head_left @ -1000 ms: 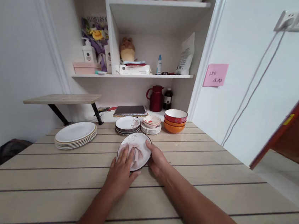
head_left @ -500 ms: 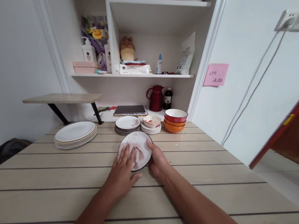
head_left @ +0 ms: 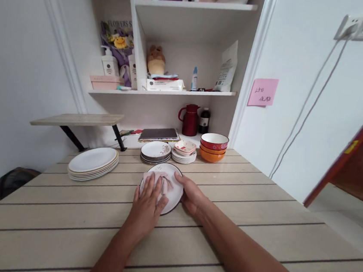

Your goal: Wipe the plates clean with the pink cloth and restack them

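Observation:
A round white plate with a dark rim and a small floral print is tilted up slightly in front of me. My right hand grips its right edge, thumb on the face and fingers behind. On the plate's left half, my left hand holds a crumpled pale pink cloth against the surface. Its fingers reach over the cloth, and the thumb lies near the lower edge. Just behind are a stack of similar dark-rimmed plates and small white plates with a patterned dish on top.
Oval white plates are stacked at left, by a small raised shelf. Orange and red bowls are stacked at back right. Behind them stand a red jug, a dark bottle and a closed laptop.
The plate has come slightly nearer to me and left. My left hand has shifted a little left with the cloth, and its thumb has moved up onto the plate. My right hand keeps its grip.

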`<state>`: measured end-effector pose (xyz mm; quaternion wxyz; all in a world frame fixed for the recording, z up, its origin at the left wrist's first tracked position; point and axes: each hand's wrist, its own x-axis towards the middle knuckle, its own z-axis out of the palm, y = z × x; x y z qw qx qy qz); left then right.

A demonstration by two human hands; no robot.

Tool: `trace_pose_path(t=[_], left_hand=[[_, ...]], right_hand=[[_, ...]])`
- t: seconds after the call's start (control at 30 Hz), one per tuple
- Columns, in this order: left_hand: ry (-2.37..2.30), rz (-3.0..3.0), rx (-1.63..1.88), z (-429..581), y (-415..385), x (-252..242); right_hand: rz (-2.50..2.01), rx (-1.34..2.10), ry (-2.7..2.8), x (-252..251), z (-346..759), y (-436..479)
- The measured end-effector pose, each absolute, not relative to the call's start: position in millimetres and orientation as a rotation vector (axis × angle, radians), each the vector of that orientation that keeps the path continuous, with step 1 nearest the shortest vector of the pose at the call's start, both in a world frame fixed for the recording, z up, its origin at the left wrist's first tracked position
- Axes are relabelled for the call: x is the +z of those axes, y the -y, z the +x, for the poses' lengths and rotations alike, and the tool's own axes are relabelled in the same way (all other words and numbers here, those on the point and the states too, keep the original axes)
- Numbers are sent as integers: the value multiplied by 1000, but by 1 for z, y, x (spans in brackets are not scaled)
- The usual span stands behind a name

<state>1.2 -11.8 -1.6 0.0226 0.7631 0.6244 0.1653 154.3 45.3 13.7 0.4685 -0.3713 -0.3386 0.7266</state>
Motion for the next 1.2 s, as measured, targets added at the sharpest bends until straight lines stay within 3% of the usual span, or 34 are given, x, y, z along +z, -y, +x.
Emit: trace_pose_path(t=[0.33, 0.57, 0.73, 1.03, 1.2], left_hand=[[-2241, 2311, 629, 12, 10, -2], [-1690, 2609, 726, 8, 10, -7], [-1400, 2698, 732, 12, 19, 6], [-2062, 2383, 870, 12, 10, 7], [-1982, 2440, 811, 9, 9, 2]], right_hand=[[-848, 1732, 819, 14, 149, -40], [-845, 1731, 729, 9, 153, -47], [-732, 1986, 851, 10, 159, -45], [-692, 1894, 922, 11, 153, -40], [-705, 1795, 742, 7, 153, -45]])
